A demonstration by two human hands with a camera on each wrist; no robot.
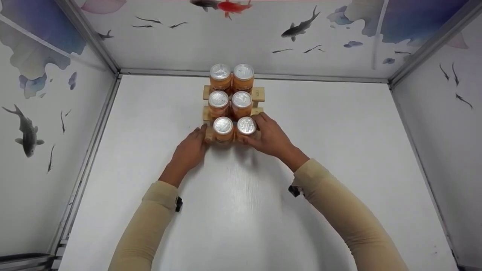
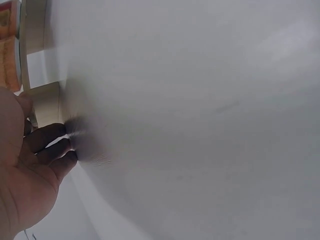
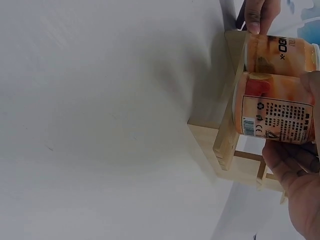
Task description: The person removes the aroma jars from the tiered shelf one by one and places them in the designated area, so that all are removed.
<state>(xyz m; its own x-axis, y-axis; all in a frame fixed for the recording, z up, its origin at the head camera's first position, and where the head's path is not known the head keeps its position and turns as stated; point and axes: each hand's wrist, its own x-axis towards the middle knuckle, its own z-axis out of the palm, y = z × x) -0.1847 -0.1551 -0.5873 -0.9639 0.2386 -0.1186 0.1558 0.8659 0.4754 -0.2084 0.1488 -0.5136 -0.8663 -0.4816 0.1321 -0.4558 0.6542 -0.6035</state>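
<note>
A stepped wooden stand [image 1: 258,94] carries orange printed cans with silver lids, two on each of three steps. My right hand [image 1: 274,137] grips the front right can [image 1: 246,125], thumb at its near side and fingers round the right. That can's label [image 3: 275,110] shows in the right wrist view, its base at the step's plank. Beside it stands the front left can [image 1: 223,126]. At the left end of the lowest step, my left hand [image 1: 189,149] holds the stand; its thumb and fingers lie about the wooden end [image 2: 46,102] in the left wrist view.
Middle-row cans [image 1: 218,99] and back-row cans [image 1: 220,72] stand behind on the higher steps. The stand is on a white table [image 1: 241,210], near its back edge. Panels printed with fish [image 1: 301,28] enclose the back and both sides.
</note>
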